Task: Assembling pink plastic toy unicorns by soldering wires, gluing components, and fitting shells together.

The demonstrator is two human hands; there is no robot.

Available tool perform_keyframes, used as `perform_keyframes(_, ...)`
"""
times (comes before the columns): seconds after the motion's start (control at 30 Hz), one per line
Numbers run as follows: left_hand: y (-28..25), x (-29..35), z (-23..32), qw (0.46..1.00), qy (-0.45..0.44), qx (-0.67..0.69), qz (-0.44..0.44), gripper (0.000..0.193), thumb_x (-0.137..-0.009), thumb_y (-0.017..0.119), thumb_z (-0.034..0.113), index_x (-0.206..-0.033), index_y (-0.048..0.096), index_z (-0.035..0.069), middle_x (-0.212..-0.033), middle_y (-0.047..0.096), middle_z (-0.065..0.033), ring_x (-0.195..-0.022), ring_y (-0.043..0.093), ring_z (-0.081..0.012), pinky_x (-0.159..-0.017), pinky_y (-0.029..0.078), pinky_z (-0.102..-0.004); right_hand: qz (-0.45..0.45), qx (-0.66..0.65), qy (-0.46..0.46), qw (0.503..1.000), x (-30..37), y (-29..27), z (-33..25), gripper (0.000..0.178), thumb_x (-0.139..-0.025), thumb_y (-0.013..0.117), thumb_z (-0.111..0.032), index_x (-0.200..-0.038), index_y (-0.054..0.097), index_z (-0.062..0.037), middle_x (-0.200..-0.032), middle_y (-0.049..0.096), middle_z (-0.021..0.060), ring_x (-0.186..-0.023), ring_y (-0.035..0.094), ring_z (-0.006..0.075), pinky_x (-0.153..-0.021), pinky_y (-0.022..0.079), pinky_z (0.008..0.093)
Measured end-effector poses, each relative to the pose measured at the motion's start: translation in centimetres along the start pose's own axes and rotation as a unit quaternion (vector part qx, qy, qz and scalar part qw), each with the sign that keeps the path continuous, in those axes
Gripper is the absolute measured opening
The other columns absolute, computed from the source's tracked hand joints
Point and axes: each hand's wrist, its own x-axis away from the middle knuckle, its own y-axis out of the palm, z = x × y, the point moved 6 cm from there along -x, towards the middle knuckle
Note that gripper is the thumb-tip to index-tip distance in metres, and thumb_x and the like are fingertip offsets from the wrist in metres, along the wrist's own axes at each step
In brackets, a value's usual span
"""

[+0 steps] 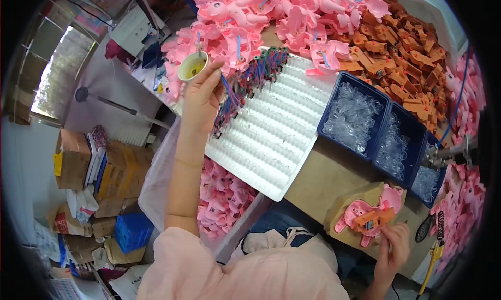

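Note:
My left hand (201, 94) reaches up to the near end of a bundle of coloured wires (245, 83) with small parts attached. Its fingers are pinched together at the wires; what lies between them is hidden. Just beyond that hand stands a small white cup (192, 66) with yellowish liquid and a thin stick. At lower right, my right hand (395, 245) has thumb and fingers closed at the edge of an orange plastic housing (373, 220). This housing, with a small dark part inside, lies over a pink plastic toy shell (357, 210) in a tan holder (334, 212).
A white ridged tray (276, 128) lies under the wires. Dark blue bins (377, 155) hold clear plastic pieces. Heaps of pink shells (297, 18) and orange housings (402, 55) fill the back. A metal tool (451, 153) juts in from the right, near a yellow-handled tool (432, 261).

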Motion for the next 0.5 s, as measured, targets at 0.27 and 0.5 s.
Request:
perform_keyframes(0.27,8.6,11.4,-3.8,0.957,-0.253,0.014,-0.14,0.02,-0.085,0.061,0.01,-0.102,0.058,0.001,-0.089,0.061,-0.0015,-0.082,0.057,-0.0086,-0.075,0.045,-0.0225,-0.06,-0.063,-0.095,0.992,-1.4,3.7,-3.4,0.025,-0.065,0.065,0.004,-0.089,0.061,-0.0019,-0.084,0.061,0.0098,-0.077,0.056,0.0277,-0.072,0.042,0.0404)
perform_keyframes(0.5,14.4,18.5,-6.3,0.915,-0.337,0.085,-0.202,0.025,-0.086,0.057,0.004,-0.109,0.049,-0.002,-0.102,0.061,-0.01,-0.095,0.059,-0.015,-0.084,0.047,-0.025,-0.016,-0.188,0.079,0.979,-0.4,2.0,-2.1,0.022,-0.076,0.056,0.008,-0.097,0.061,0.0028,-0.086,0.06,0.0125,-0.071,0.057,0.0179,-0.068,0.046,0.0269)
